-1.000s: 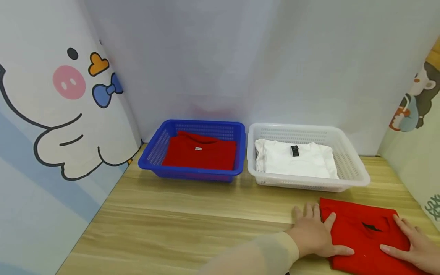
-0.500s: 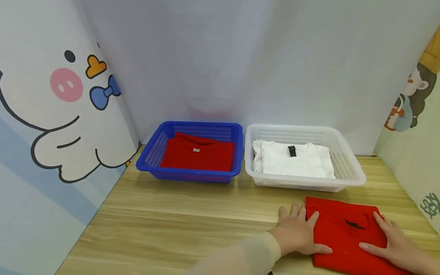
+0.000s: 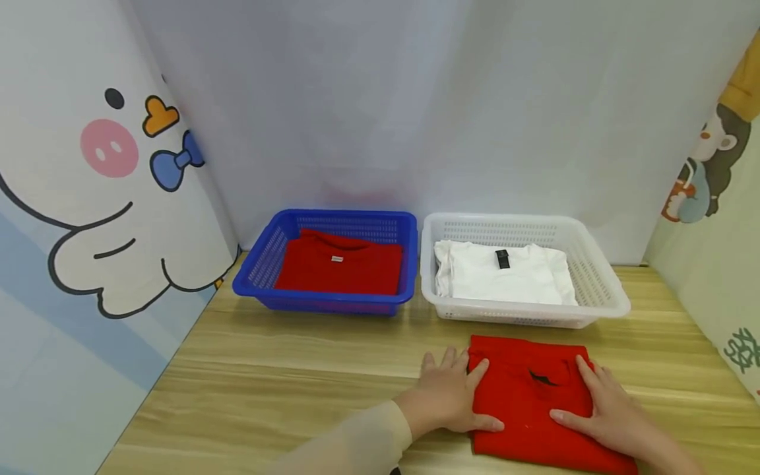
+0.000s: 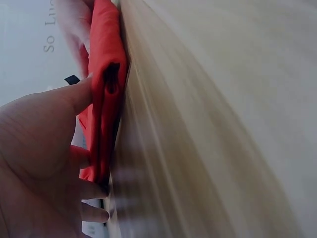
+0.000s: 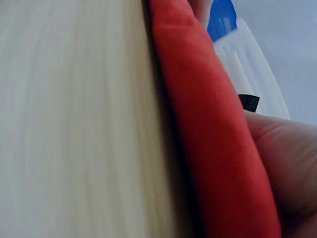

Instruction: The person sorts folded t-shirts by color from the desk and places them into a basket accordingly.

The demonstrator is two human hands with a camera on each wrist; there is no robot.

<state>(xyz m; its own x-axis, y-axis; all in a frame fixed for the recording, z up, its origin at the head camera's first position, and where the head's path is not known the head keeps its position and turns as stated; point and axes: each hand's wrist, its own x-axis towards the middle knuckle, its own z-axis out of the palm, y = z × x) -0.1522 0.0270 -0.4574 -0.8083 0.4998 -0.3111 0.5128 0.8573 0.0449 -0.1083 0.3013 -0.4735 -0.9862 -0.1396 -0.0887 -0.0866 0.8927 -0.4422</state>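
Observation:
A folded red T-shirt (image 3: 516,412) lies flat on the wooden table in the head view, its neckline with a dark patch facing up. At its left edge my left hand (image 3: 445,396) is spread, thumb resting on top of the cloth. My right hand (image 3: 614,415) lies over the right side with fingers extended. The left wrist view shows the thumb of the left hand (image 4: 39,148) against the layered edge of the red shirt (image 4: 105,64). Along the table runs a thick fold of the shirt (image 5: 213,114) in the right wrist view, hiding most of the right fingers.
Behind stands a blue basket (image 3: 326,305) holding a folded red shirt (image 3: 344,267). To its right, a white basket (image 3: 510,315) contains a folded white garment (image 3: 505,277) with a black tag. Printed panels and a pale wall enclose the wooden table (image 3: 267,382).
Both hands have slid the folded red T-shirt leftward across the table, keeping contact at its two sides. It now lies more fully in view, in front of the white basket. The baskets stay put.

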